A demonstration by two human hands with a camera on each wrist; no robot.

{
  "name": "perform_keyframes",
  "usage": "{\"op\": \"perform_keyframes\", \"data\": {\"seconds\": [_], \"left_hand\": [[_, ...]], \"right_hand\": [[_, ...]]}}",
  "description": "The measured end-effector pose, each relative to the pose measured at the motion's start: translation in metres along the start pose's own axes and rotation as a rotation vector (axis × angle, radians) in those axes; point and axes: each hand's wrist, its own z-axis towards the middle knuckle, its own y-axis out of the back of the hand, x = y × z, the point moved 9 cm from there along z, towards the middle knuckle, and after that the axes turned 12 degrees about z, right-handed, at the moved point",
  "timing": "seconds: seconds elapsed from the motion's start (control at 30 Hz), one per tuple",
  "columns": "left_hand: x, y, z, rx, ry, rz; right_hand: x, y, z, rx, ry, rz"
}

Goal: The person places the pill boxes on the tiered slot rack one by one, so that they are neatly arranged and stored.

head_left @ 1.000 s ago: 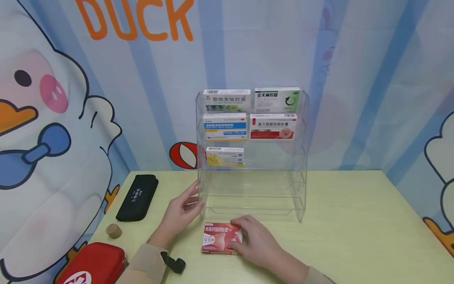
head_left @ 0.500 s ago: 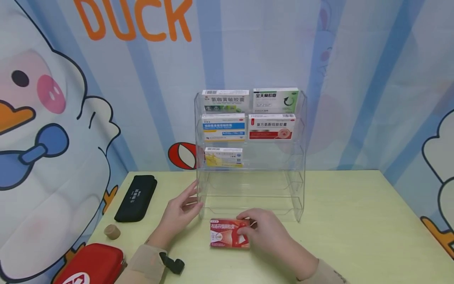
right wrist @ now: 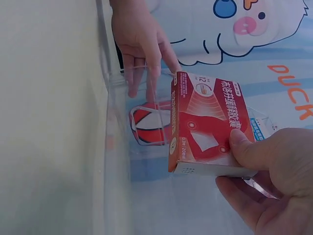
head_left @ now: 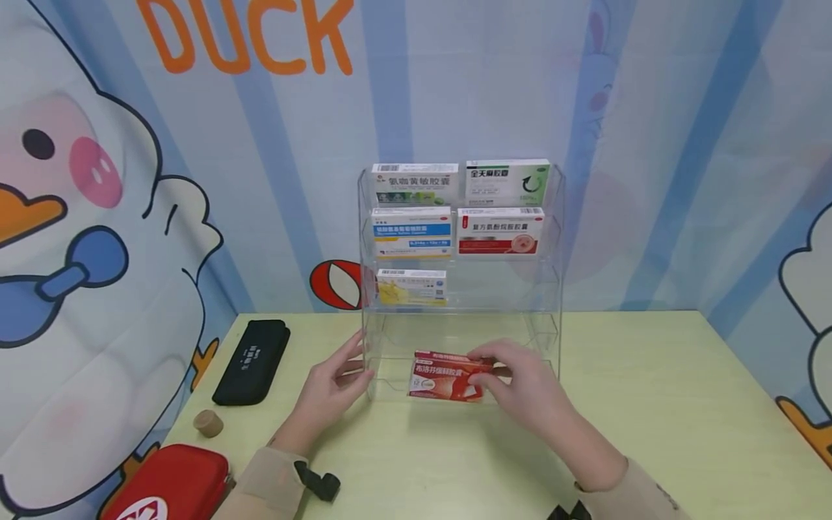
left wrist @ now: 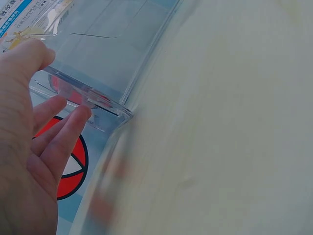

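My right hand (head_left: 523, 383) pinches a red medicine box (head_left: 443, 380) by its right end, thumb on the printed front and fingers behind. The box is tilted, its top edge leaning back, before the lowest tiers of a clear acrylic display rack (head_left: 468, 328). In the right wrist view the medicine box (right wrist: 208, 122) shows its front and one white end. My left hand (head_left: 334, 386) lies at the rack's lower left side with loosely extended fingers. In the left wrist view, the left hand (left wrist: 34, 112) has its thumb and fingers on either side of the rack's edge; firm contact is unclear.
Upper tiers hold several medicine boxes, among them a blue-and-white box (head_left: 412, 232) and a yellow-and-white box (head_left: 412, 287). On the table's left lie a black zip case (head_left: 250, 362), a small wooden cylinder (head_left: 208, 423) and a red case (head_left: 175, 477). A printed curtain hangs behind.
My right hand has lifted the red medicine box from the table and carried it forward and right to the rack's lower front. The left hand has stayed beside the rack.
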Motion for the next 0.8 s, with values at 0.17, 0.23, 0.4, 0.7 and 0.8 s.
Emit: {"op": "perform_keyframes", "data": {"seconds": [0.17, 0.23, 0.4, 0.7, 0.8], "left_hand": [[-0.001, 0.000, 0.001, 0.000, -0.013, -0.009], [-0.002, 0.000, 0.001, 0.003, -0.018, -0.012], [-0.005, 0.000, 0.001, 0.000, -0.030, -0.013], [-0.006, 0.002, 0.000, -0.014, -0.048, -0.011], [-0.005, 0.002, 0.000, -0.013, -0.049, -0.017]], "right_hand": [[0.017, 0.036, 0.012, -0.083, 0.134, -0.083], [0.023, 0.050, 0.017, -0.119, 0.168, -0.111], [0.030, 0.080, 0.032, -0.173, 0.218, -0.165], [0.033, 0.117, 0.061, -0.281, 0.244, -0.178], [0.030, 0.121, 0.067, -0.307, 0.254, -0.187]]}}
